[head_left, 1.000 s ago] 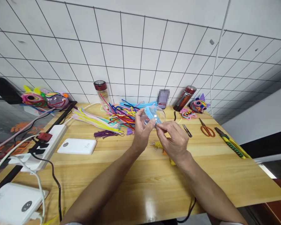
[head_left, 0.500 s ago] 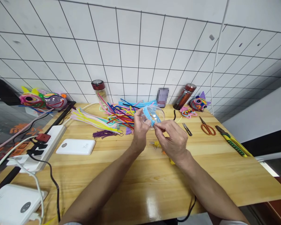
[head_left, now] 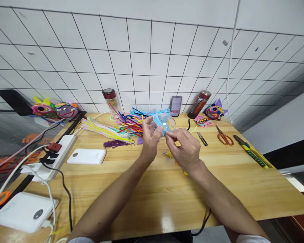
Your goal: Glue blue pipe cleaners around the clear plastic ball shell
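My left hand [head_left: 150, 141] is wrapped round a clear plastic ball [head_left: 171, 122], held above the table. Bright blue pipe cleaners [head_left: 159, 120] lie side by side in a band across the ball, and my left thumb presses near them. At the band's lower end, my right hand [head_left: 184, 146] pinches a blue pipe cleaner between thumb and forefinger. Under the right hand, a yellow glue gun [head_left: 168, 154] rests on the table, mostly hidden, with its metal nozzle pointing left.
Loose coloured pipe cleaners [head_left: 103, 130] lie behind my left hand, beside a purple tassel [head_left: 115, 144]. Thread snips [head_left: 202, 139], orange-handled scissors [head_left: 225, 138] and pliers [head_left: 250, 153] are on the right. A white power bank [head_left: 87, 156] and power strip [head_left: 58, 158] sit left; a flask [head_left: 199, 104] stands behind.
The view has swung slightly left. My left thumb has slid up against the blue band, while my right fingers keep pinching at its lower end.
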`<state>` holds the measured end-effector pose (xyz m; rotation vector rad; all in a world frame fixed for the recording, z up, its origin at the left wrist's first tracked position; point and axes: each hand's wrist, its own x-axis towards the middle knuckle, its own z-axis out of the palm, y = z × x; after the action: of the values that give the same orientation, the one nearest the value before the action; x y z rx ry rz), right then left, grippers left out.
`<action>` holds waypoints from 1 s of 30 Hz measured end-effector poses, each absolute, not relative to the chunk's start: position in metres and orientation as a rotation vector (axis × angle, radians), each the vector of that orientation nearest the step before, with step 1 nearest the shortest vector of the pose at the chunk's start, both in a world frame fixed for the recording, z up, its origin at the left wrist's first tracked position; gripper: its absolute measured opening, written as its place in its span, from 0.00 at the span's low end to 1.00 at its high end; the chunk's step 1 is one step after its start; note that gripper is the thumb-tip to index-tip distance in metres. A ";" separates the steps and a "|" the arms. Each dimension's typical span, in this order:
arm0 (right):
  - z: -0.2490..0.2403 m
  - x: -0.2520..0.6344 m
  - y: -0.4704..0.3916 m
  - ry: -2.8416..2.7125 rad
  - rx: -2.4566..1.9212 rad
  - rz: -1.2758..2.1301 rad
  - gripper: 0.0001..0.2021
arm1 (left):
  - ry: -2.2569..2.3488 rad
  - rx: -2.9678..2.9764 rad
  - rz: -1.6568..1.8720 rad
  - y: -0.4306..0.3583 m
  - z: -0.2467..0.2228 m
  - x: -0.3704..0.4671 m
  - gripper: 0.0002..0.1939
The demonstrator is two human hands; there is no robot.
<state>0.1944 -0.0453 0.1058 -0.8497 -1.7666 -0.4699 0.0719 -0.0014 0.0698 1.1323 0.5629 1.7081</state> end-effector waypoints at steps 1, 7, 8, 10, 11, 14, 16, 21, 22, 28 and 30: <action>0.107 0.194 -0.047 -1.766 -0.853 -0.470 0.10 | 0.571 1.130 1.717 -0.004 0.073 0.072 0.31; 0.117 0.191 -0.066 -1.777 -0.844 -0.477 0.09 | 0.610 1.104 1.736 -0.026 0.084 0.066 0.29; 0.119 0.190 -0.071 -1.777 -0.841 -0.471 0.09 | 0.613 1.096 1.721 -0.031 0.084 0.064 0.28; 0.121 0.189 -0.080 -1.778 -0.838 -0.438 0.09 | 0.610 1.100 1.685 -0.042 0.082 0.059 0.28; 0.121 0.188 -0.085 -1.781 -0.836 -0.417 0.09 | 0.606 1.110 1.673 -0.048 0.080 0.057 0.30; 0.118 0.184 -0.099 -1.796 -0.829 -0.361 0.09 | 0.619 1.116 1.686 -0.066 0.074 0.051 0.34; 0.113 0.181 -0.108 -1.811 -0.823 -0.336 0.08 | 0.650 1.080 1.716 -0.077 0.069 0.048 0.34; 0.095 0.171 -0.129 -1.856 -0.813 -0.252 0.09 | 0.707 1.033 1.748 -0.103 0.055 0.037 0.32; 0.091 0.169 -0.133 -1.865 -0.813 -0.234 0.10 | 0.716 1.035 1.742 -0.107 0.051 0.033 0.32; 0.066 0.158 -0.151 -1.905 -0.838 -0.150 0.10 | 0.831 1.001 1.624 -0.131 0.027 0.016 0.34; 0.058 0.155 -0.155 -1.912 -0.859 -0.118 0.09 | 0.874 0.978 1.603 -0.136 0.020 0.013 0.34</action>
<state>0.1552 -0.1547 0.0582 -0.8589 -1.9121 -0.1177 0.0127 -0.1361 0.0198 0.9779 0.8742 1.6035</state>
